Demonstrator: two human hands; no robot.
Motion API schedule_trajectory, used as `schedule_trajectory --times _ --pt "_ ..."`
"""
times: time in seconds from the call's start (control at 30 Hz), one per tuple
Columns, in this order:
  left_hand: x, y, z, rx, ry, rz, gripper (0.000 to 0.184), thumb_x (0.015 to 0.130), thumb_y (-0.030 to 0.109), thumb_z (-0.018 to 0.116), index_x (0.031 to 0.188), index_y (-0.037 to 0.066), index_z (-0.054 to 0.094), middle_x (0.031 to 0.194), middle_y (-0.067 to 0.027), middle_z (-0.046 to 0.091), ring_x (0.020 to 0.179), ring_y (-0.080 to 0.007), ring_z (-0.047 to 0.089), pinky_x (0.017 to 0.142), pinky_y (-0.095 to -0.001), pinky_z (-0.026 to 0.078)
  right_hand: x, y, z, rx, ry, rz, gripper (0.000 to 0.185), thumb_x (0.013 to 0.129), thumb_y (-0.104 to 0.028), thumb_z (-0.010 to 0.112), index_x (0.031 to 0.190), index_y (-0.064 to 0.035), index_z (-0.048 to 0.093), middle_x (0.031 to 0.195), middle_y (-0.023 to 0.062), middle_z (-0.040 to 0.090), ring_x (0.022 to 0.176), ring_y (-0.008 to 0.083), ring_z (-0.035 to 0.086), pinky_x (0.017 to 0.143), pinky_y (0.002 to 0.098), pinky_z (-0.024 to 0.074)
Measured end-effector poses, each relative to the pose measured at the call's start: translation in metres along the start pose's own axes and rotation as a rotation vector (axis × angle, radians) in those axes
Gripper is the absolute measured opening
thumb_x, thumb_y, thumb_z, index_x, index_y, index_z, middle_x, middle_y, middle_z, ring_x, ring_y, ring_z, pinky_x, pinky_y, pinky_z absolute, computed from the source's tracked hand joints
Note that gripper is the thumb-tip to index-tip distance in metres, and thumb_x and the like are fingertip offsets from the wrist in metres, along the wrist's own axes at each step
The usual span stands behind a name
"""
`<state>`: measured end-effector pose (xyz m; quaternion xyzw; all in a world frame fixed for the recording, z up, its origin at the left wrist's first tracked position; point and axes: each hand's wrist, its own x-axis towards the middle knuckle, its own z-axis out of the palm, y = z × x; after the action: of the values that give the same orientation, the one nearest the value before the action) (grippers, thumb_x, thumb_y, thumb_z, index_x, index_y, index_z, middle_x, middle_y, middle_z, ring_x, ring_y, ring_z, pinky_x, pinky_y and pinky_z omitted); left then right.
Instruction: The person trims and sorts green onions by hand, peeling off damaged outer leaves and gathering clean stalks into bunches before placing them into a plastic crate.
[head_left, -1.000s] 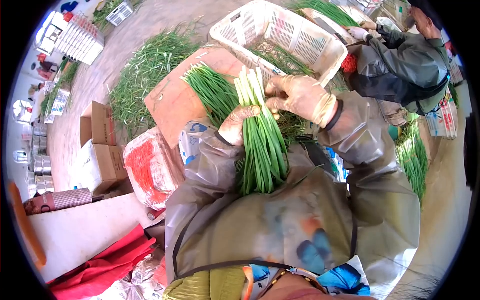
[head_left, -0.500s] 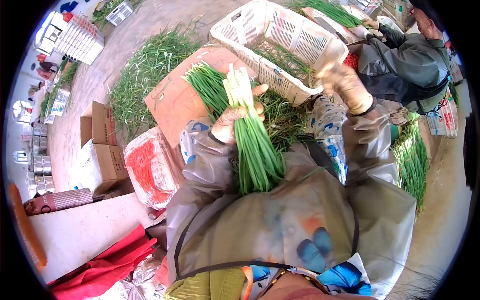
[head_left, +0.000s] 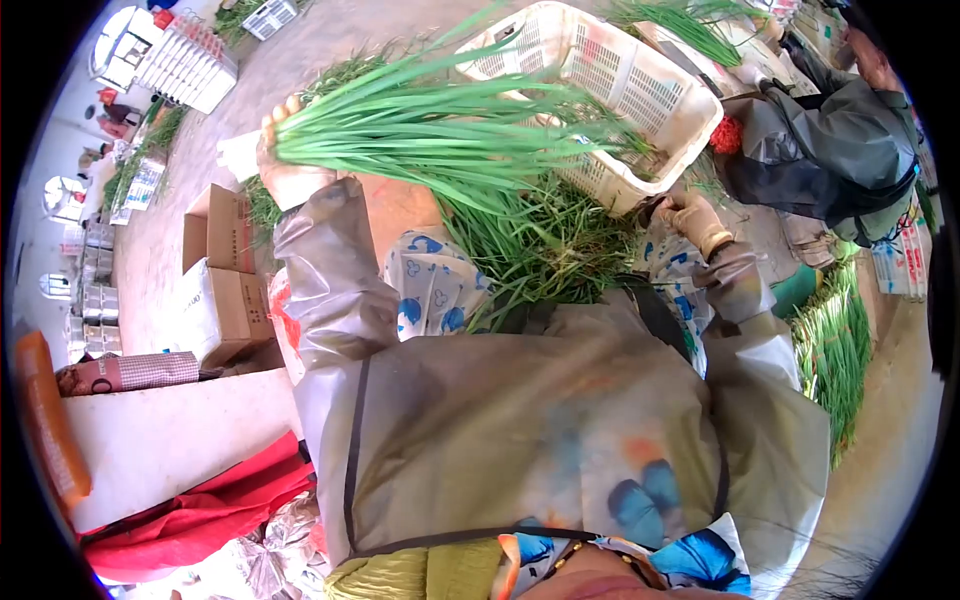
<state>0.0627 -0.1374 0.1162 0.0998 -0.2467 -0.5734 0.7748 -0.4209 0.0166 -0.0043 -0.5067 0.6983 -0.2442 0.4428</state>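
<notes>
My left hand (head_left: 290, 172), in a pale glove, is closed around a bunch of garlic chives (head_left: 420, 120). The white stem ends stick out to the left past the hand, and the long green leaves fan out to the right. Under them, more green leaves (head_left: 490, 230) lie across a brown board (head_left: 405, 200), which is mostly hidden. My right hand (head_left: 695, 222), also gloved, is beside the near corner of a white plastic crate (head_left: 690, 150). Its fingers are curled by something dark that I cannot make out.
Loose trimmings (head_left: 575, 240) are heaped before my lap. Cardboard boxes (head_left: 225, 300) stand at left, beyond a white tabletop (head_left: 190, 430). Tied green bundles (head_left: 835, 350) stand at right. A co-worker (head_left: 815, 140) works at the upper right, beside a red bundle of ties (head_left: 727, 135).
My left hand has swung up and left with the chives, turning their leaves from pointing at me to pointing right. My right hand has dropped lower by the crate, its fingers now curled.
</notes>
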Motion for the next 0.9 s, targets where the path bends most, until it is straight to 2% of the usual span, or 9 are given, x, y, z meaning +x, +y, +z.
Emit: schedule_trajectory --times 0.07,0.13,0.2,0.27,0.37,0.57,0.7,0.8,0.9 --pt "0.021 0.016 -0.047 -0.152 -0.343 -0.089 0.013 0.08 0.016 0.054 0.087 0.006 0.054 0.089 -0.0098 0.057 0.098 -0.0306 0.051 0.094 -0.0484 0.037 -0.005 -0.005 0.004 0.006 0.082 0.033 0.011 0.077 -0.013 0.062 0.081 -0.0028 0.06 0.07 0.0034 0.058 0.064 0.0114 0.053 0.062 0.0256 0.0447" --pt "0.018 0.037 -0.066 -0.053 -0.265 -0.174 0.016 0.079 0.02 0.058 0.09 0.009 0.056 0.087 -0.0062 0.056 0.097 -0.0284 0.05 0.093 -0.0494 0.036 0.001 0.011 0.0 -0.136 0.209 0.02 0.011 0.078 -0.012 0.061 0.082 -0.002 0.06 0.071 0.0022 0.059 0.063 0.0105 0.052 0.06 0.0248 0.044" --pt "0.015 0.043 -0.073 -0.099 -0.462 -0.083 0.015 0.076 0.02 0.064 0.089 0.013 0.058 0.088 -0.0034 0.057 0.101 -0.0257 0.047 0.092 -0.0507 0.037 0.0 0.014 -0.006 -0.135 0.222 -0.094 0.013 0.079 -0.012 0.061 0.087 -0.0022 0.062 0.073 0.0016 0.06 0.062 0.0104 0.052 0.06 0.0249 0.044" --pt "0.008 0.055 -0.071 -0.071 -0.434 -0.135 0.015 0.073 0.016 0.067 0.086 0.015 0.06 0.088 -0.0009 0.057 0.103 -0.0238 0.046 0.091 -0.0511 0.038 0.003 0.012 -0.015 -0.061 0.194 -0.063 0.016 0.079 -0.012 0.06 0.093 -0.0033 0.062 0.075 0.002 0.061 0.063 0.0107 0.052 0.061 0.0252 0.0442" --pt "-0.006 0.048 -0.046 -0.239 -0.458 -0.138 0.014 0.072 0.012 0.064 0.081 0.012 0.054 0.081 -0.0008 0.054 0.089 -0.0229 0.05 0.084 -0.0377 0.041 0.009 0.011 -0.023 -0.021 0.191 -0.055 0.018 0.081 -0.011 0.059 0.097 -0.0024 0.062 0.077 0.0026 0.061 0.063 0.0091 0.051 0.06 0.0231 0.0438" --pt "-0.016 0.033 -0.022 -0.33 -0.467 -0.016 0.014 0.076 0.016 0.063 0.086 0.012 0.054 0.082 -0.0018 0.052 0.091 -0.022 0.049 0.086 -0.0384 0.04 -0.014 -0.059 -0.009 0.366 0.112 -0.253 0.016 0.086 -0.012 0.055 0.097 -0.0047 0.063 0.079 -0.0028 0.058 0.06 0.0045 0.047 0.054 0.0175 0.0375" --pt "-0.017 0.022 -0.014 -0.316 -0.479 -0.009 0.012 0.079 0.016 0.059 0.087 0.01 0.052 0.082 -0.0035 0.052 0.086 -0.0179 0.05 0.088 -0.0361 0.039 -0.018 -0.112 0.05 0.175 0.094 -0.677 0.016 0.086 -0.012 0.056 0.098 -0.0018 0.06 0.088 0.0 0.059 0.081 0.0078 0.052 0.069 0.0222 0.0447" --pt "-0.016 0.012 -0.012 -0.318 -0.443 0.059 0.012 0.078 0.013 0.059 0.085 0.01 0.05 0.079 -0.0015 0.05 0.082 -0.0138 0.049 0.087 -0.0343 0.039 -0.005 -0.121 0.059 0.11 0.211 -0.646 0.018 0.087 -0.016 0.056 0.097 -0.0015 0.06 0.082 0.0039 0.06 0.074 0.01 0.053 0.067 0.0227 0.0438" --pt "-0.037 0.011 0.006 -0.301 -0.422 -0.041 0.012 0.078 0.013 0.059 0.084 0.011 0.048 0.076 -0.0006 0.048 0.079 -0.0126 0.048 0.087 -0.0342 0.039 0.0 -0.112 0.054 0.141 0.074 -0.596 0.023 0.089 -0.022 0.053 0.098 -0.0025 0.061 0.081 0.0048 0.06 0.074 0.0117 0.052 0.068 0.0253 0.0432"
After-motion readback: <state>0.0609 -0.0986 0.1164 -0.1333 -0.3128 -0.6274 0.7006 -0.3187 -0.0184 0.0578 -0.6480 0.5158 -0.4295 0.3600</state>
